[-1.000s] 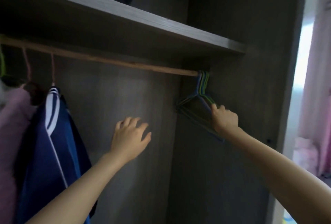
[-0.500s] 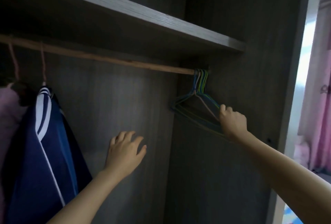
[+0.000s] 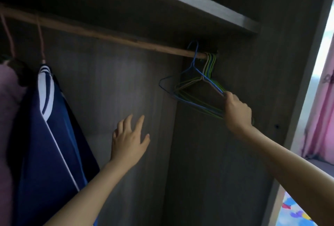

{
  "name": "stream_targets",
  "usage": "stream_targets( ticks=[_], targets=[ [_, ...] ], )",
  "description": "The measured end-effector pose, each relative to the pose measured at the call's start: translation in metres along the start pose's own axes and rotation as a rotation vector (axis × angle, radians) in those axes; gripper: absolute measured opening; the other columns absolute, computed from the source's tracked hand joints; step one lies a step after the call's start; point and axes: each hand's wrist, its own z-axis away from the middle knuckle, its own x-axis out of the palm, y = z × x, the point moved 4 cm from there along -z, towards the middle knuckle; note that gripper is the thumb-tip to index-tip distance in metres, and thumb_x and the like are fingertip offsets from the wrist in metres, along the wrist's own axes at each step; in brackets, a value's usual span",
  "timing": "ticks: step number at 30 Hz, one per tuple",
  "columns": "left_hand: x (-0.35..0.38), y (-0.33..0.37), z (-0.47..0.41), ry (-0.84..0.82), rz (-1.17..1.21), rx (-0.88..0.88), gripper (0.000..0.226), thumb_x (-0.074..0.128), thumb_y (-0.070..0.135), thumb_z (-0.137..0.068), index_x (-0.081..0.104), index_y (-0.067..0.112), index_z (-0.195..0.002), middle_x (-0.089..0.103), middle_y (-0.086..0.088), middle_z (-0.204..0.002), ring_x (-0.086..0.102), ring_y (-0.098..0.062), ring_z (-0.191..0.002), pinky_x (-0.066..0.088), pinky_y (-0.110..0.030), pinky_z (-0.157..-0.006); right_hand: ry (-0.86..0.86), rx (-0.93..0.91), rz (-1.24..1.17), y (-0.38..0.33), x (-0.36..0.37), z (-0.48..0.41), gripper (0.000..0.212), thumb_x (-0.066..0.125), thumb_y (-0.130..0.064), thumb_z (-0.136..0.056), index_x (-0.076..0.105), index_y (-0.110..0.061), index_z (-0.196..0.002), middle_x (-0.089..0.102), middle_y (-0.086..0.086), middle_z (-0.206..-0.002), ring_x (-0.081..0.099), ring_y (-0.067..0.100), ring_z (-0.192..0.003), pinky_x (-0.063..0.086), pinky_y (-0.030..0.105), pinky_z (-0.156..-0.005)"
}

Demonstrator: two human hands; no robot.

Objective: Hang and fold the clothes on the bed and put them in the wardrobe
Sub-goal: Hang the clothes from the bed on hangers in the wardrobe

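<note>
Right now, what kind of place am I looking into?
Most likely a bedroom wardrobe: a wooden hanging rail under a shelf, a navy jacket hung on the rail, and a bunch of wire hangers at its right end, gripped by the right hand.

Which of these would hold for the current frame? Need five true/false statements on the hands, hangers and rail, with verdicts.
1. The right hand grips a blue hanger. True.
2. The left hand holds a garment. False: it is open, fingers spread, holding nothing.
3. A navy jacket hangs on the rail, left of both hands. True.
4. The spare hangers are bunched at the rail's left end. False: they sit at its right end.
5. The blue hanger carries a shirt. False: it is bare.
</note>
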Motion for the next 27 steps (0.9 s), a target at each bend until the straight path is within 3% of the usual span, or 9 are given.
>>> stream_targets(
  ticks=[6,12,14,16,20,23,27],
  targets=[
    [0.016,-0.006,0.015,-0.030,0.058,-0.048,0.069,0.044,0.043,-0.094,0.009,0.023,-0.150,0.010,-0.012,-0.154,0.013,-0.027,-0.137,0.022,-0.043,-0.107,0.131,0.009,-0.187,-0.023,-0.013,-0.014,0.031,0.041,0.000,-0.089,0.046,-0.003,-0.120,0.055,0.025,-0.116,0.055,0.049,-0.095,0.038,0.044,-0.071],
    [0.016,-0.012,0.021,0.013,0.130,-0.037,0.069,0.055,0.035,-0.090,0.022,0.017,-0.148,0.019,-0.018,-0.152,0.019,-0.033,-0.135,0.027,-0.050,-0.103,0.203,-0.083,-0.263,-0.018,0.004,0.008,0.033,0.043,-0.001,-0.090,0.050,-0.001,-0.122,0.058,0.027,-0.114,0.058,0.053,-0.088,0.043,0.049,-0.071],
    [0.014,-0.015,0.022,0.054,0.155,-0.046,0.070,0.059,0.031,-0.088,0.025,0.015,-0.147,0.022,-0.020,-0.150,0.022,-0.037,-0.134,0.028,-0.052,-0.101,0.292,-0.213,-0.305,-0.010,0.007,0.028,0.031,0.044,-0.002,-0.088,0.056,0.006,-0.115,0.064,0.029,-0.102,0.062,0.050,-0.075,0.050,0.050,-0.062],
    [0.015,-0.018,0.023,0.085,0.176,-0.052,0.072,0.062,0.028,-0.087,0.026,0.014,-0.147,0.023,-0.023,-0.150,0.023,-0.040,-0.133,0.029,-0.054,-0.100,0.352,-0.327,-0.331,0.001,0.008,0.055,0.029,0.042,-0.011,-0.089,0.057,0.002,-0.110,0.067,0.025,-0.090,0.064,0.044,-0.060,0.052,0.046,-0.049],
    [0.030,-0.015,0.028,0.033,0.205,-0.070,0.078,0.062,0.028,-0.087,0.016,0.017,-0.149,0.015,-0.022,-0.153,0.017,-0.038,-0.136,0.026,-0.052,-0.103,0.279,-0.394,-0.291,0.025,0.012,0.105,0.022,0.035,-0.022,-0.093,0.045,-0.014,-0.111,0.066,0.017,-0.079,0.062,0.037,-0.051,0.047,0.037,-0.042],
    [0.049,-0.005,0.042,-0.024,0.221,-0.049,0.079,0.063,0.026,-0.086,0.016,0.018,-0.149,0.015,-0.022,-0.153,0.016,-0.039,-0.137,0.026,-0.053,-0.104,0.235,-0.448,-0.260,0.037,0.011,0.140,0.028,0.025,-0.031,-0.102,0.045,-0.012,-0.110,0.061,0.015,-0.070,0.058,0.035,-0.046,0.045,0.035,-0.037],
    [0.068,0.012,0.062,-0.078,0.214,-0.025,0.079,0.066,0.023,-0.082,0.022,0.017,-0.148,0.021,-0.023,-0.151,0.021,-0.041,-0.136,0.027,-0.056,-0.103,0.233,-0.464,-0.249,0.058,0.004,0.174,0.028,0.024,-0.027,-0.102,0.046,-0.009,-0.106,0.059,0.016,-0.063,0.055,0.033,-0.042,0.042,0.033,-0.032]
  ],
)
